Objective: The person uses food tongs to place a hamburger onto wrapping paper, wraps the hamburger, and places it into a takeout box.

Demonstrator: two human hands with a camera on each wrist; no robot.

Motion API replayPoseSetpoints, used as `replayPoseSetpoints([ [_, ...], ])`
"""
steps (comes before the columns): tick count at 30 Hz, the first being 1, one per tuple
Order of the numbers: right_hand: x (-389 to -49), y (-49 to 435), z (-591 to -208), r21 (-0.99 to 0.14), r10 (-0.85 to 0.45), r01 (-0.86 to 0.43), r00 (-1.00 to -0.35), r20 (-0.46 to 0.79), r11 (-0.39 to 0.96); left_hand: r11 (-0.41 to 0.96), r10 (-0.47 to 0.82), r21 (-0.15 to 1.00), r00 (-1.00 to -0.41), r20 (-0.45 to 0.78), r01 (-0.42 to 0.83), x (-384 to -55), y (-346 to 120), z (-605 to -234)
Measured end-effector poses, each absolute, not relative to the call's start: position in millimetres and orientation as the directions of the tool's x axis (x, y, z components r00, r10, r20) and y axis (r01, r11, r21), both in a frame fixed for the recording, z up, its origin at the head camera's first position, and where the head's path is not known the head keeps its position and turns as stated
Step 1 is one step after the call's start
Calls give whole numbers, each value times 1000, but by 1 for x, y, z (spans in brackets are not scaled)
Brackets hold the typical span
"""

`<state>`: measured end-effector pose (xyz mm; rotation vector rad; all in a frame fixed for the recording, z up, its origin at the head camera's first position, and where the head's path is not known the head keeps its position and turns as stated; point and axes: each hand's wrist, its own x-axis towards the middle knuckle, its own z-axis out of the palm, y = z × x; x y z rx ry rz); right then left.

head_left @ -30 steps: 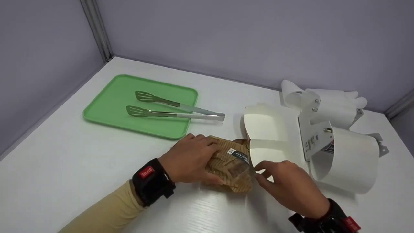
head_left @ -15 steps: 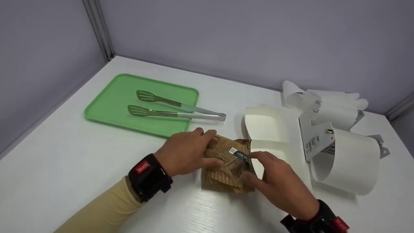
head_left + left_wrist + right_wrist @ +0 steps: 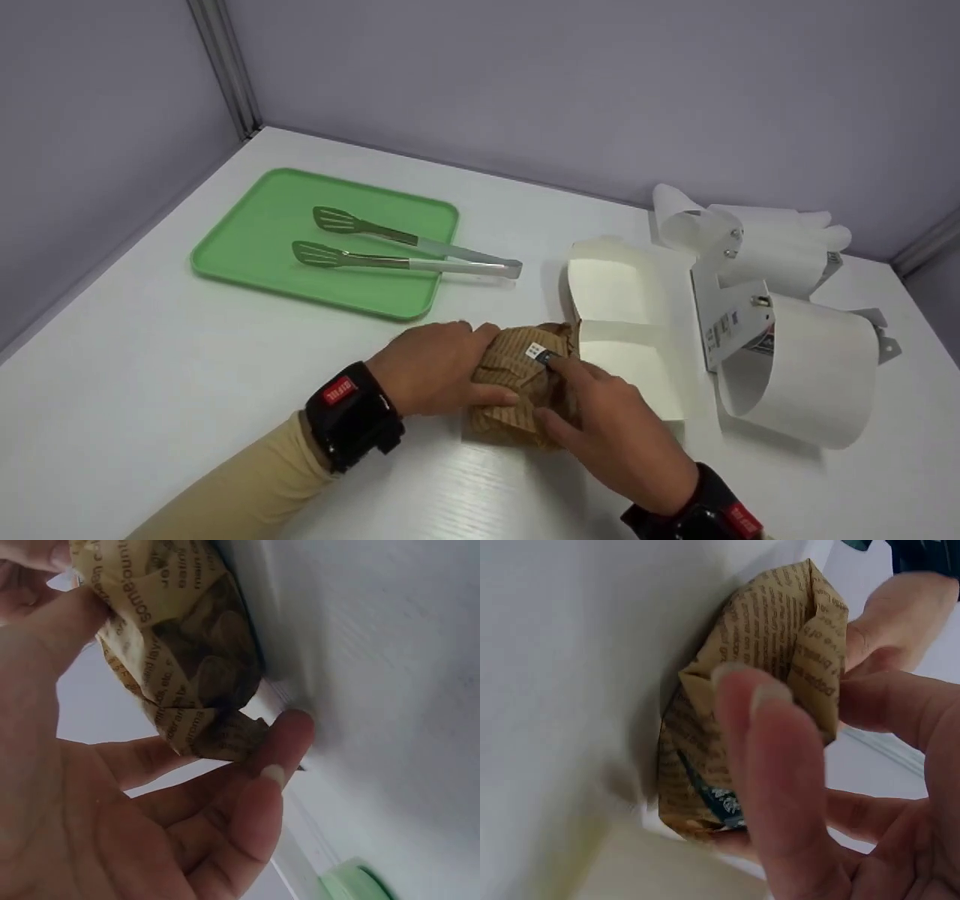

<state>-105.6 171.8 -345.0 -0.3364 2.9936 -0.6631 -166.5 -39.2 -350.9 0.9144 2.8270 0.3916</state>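
A parcel wrapped in brown printed paper [image 3: 501, 364] sits on the white table in front of me, with a small white and dark label [image 3: 535, 352] on top. From its left side my left hand [image 3: 435, 371] holds it, thumb along the near face. My right hand [image 3: 626, 431] grips the right side, index finger over the label and thumb lower down. Crumpled folds of the paper [image 3: 150, 622] show in the left wrist view. Seen from the right wrist, the paper [image 3: 769, 622] is folded into a pointed flap. Whatever is inside stays hidden.
An opened white clamshell box [image 3: 619, 292] lies just right of the parcel. Tongs [image 3: 465, 268] with slotted ends rest across a green tray [image 3: 262, 232] at the back left. White curved sheets on brackets [image 3: 821, 367] stand at the right.
My right hand has moved left from the parcel's edge onto its side and label. The paper is pressed in and rounder. My left hand keeps its hold.
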Motion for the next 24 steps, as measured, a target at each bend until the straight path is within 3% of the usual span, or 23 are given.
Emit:
replayPoseSetpoints([
  [9,-102,168,-357,-426,-240,-256,-966,93,867,736,624,399,-777,-86,547,-167,-37,-349],
  [24,-103,174,-352,-615,-210,-182,-977,27,767,691,644,448,-764,-26,567,-162,-38,-340],
])
